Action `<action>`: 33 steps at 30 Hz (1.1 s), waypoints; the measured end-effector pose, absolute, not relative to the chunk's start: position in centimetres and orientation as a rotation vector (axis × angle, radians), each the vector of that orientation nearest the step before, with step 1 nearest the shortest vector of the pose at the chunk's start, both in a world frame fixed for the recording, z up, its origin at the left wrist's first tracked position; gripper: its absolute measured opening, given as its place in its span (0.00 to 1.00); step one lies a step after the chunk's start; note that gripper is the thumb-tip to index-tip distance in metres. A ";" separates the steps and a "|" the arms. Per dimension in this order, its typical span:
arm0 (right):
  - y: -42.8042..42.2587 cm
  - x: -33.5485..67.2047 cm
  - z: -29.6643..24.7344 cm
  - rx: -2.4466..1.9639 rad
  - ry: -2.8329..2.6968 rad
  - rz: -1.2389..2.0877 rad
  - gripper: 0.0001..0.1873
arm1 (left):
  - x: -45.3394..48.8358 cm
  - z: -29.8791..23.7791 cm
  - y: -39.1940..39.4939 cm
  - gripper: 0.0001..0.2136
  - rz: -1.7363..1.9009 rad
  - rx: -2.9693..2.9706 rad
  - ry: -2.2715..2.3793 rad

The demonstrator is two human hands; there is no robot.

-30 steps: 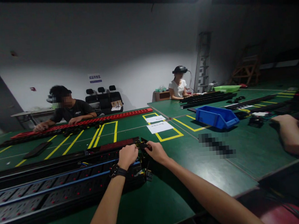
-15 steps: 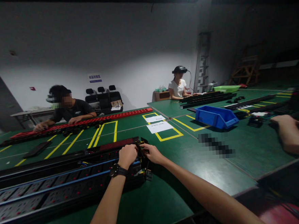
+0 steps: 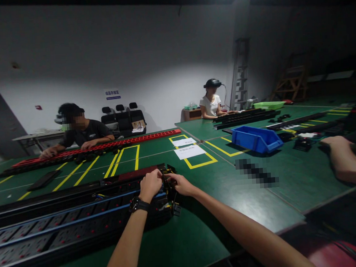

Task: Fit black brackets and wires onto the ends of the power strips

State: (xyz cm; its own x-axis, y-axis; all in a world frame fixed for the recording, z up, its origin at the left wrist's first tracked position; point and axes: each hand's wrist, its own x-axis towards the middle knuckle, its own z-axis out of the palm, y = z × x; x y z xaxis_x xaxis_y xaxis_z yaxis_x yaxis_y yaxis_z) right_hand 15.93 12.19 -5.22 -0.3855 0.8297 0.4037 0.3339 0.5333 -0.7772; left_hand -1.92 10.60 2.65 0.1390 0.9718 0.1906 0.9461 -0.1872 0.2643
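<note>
A long black rail-like assembly [image 3: 89, 225] with blue strips and red dots lies on the green table, stretching off to the left. At its right end, my left hand [image 3: 151, 185] is closed, its fingertips pressed on small dark parts and a watch on its wrist. My right hand [image 3: 181, 185] meets it from the right, fingers pinched against the same end. What the fingertips hold is too dark and small to make out. Short yellow wires and a small black connector [image 3: 176, 209] hang at this end, below my hands.
A blue bin [image 3: 257, 139] and white paper sheets [image 3: 190, 151] lie beyond my hands. Across the table, one person works at a red slotted rail [image 3: 105, 146], another by black rails [image 3: 247, 117] and a green tray [image 3: 269, 105]. A co-worker's arm [image 3: 347, 158] reaches in from the right.
Both hands stay at the end of the assembly. My left hand has tilted slightly, and the fingers of both hands have shifted a little. The camera view has moved only slightly.
</note>
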 end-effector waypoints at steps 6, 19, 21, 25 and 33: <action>12.3 15.8 -5.5 -0.963 -1.879 0.763 0.38 | -2.0 2.8 10.3 0.12 0.497 2.303 1.960; 11.5 17.5 -4.4 -0.989 -1.458 1.169 0.06 | -1.7 3.8 9.7 0.12 0.578 2.271 2.000; 10.8 18.2 -3.3 -0.936 -1.572 1.276 0.08 | -1.8 3.7 9.8 0.12 0.580 2.268 1.999; 9.7 19.8 -1.5 -0.845 -1.846 1.414 0.14 | -1.8 3.6 9.8 0.12 0.583 2.258 2.008; 9.5 20.3 -1.5 -0.762 -1.991 1.494 0.22 | -1.8 3.6 9.8 0.12 0.598 2.252 2.024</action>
State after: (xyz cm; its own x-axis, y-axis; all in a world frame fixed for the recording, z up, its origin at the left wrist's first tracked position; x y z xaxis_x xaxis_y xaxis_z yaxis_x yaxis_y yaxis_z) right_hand 20.32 9.54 -1.50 -0.6991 0.7105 0.0800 0.1221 0.2289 -0.9658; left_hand -1.84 9.81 3.60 0.0656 0.9670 0.2461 0.9456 -0.1390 0.2940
